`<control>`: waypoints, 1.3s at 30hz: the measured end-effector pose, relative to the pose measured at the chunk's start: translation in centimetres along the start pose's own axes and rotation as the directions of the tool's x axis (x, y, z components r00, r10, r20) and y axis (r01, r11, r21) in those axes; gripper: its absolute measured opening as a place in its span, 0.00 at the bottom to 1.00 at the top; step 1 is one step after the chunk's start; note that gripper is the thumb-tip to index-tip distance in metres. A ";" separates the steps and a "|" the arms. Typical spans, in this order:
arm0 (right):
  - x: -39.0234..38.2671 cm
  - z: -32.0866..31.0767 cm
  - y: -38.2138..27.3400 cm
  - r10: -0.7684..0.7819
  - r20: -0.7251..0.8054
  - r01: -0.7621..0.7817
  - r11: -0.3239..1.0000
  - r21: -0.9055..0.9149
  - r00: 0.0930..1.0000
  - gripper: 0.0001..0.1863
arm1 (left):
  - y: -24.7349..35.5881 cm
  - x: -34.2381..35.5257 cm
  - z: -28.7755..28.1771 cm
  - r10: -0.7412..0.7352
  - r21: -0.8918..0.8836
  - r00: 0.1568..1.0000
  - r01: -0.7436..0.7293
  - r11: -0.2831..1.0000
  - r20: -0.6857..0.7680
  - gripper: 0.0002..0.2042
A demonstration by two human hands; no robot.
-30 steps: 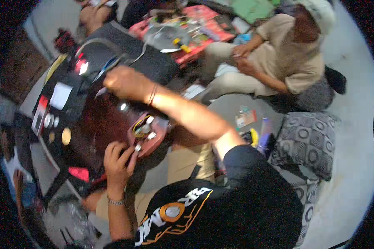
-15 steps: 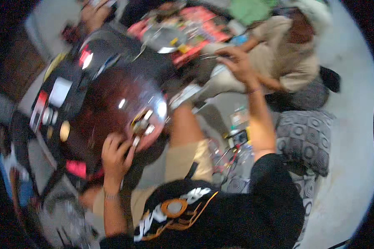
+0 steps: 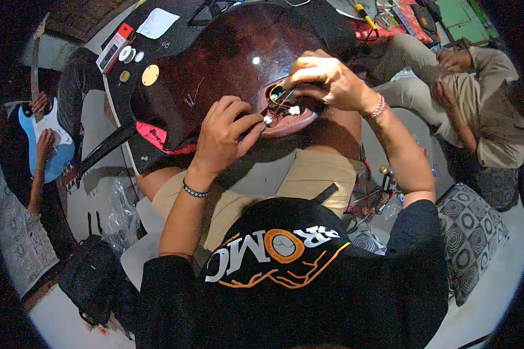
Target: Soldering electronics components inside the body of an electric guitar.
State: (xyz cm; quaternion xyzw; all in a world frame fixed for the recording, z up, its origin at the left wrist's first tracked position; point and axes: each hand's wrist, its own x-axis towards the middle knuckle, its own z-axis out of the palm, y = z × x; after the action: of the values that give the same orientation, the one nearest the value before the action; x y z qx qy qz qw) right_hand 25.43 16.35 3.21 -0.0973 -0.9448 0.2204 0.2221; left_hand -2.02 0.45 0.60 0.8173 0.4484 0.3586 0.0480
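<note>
A dark red-brown electric guitar body point(image 3: 227, 52) lies back up in front of me, its neck reaching left. Loose wires and small parts show in the open control cavity point(image 3: 275, 93) near its right end. My left hand point(image 3: 221, 131) is closed at the cavity's near edge, thumb and forefinger pinching a small round silver part point(image 3: 268, 120). Over the far right of the cavity is my right hand point(image 3: 326, 81), its fingers closed on a thin metal tool point(image 3: 284, 103) that points down among the wires. The tool's upper end is hidden by the fingers.
On the black-topped table lie a round cream cover plate point(image 3: 150, 75), a wire spool point(image 3: 125, 53), a red-and-white box point(image 3: 115, 46) and white paper point(image 3: 158, 23). A yellow-handled soldering iron point(image 3: 365, 16) is at the back. People sit left, with a blue guitar point(image 3: 46, 142), and right.
My right hand has come from out at the right to the cavity, bringing the thin tool. My left hand stays by the cavity's near edge. The view has turned and is sharper.
</note>
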 end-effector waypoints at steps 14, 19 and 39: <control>2.0 0.3 0.4 -0.127 0.083 0.138 0.982 -0.132 0.988 0.10 | -0.1 0.1 -0.2 0.016 0.012 1.000 -0.016 1.000 0.000 0.10; 2.9 0.7 0.6 -0.071 0.209 0.121 0.964 -0.238 0.975 0.09 | -0.3 0.0 -0.1 0.011 0.000 1.000 -0.011 1.000 0.000 0.11; 0.4 2.4 2.2 0.140 0.170 -0.123 0.986 -0.109 0.975 0.11 | 0.0 -0.2 0.2 0.032 0.036 0.999 -0.031 0.999 -0.011 0.10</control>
State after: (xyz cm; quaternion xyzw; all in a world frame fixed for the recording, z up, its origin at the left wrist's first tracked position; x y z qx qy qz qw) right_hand 24.18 17.54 0.39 -0.1505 -0.9619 0.1957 0.1173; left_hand -1.97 0.37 0.37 0.8230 0.4421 0.3559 0.0254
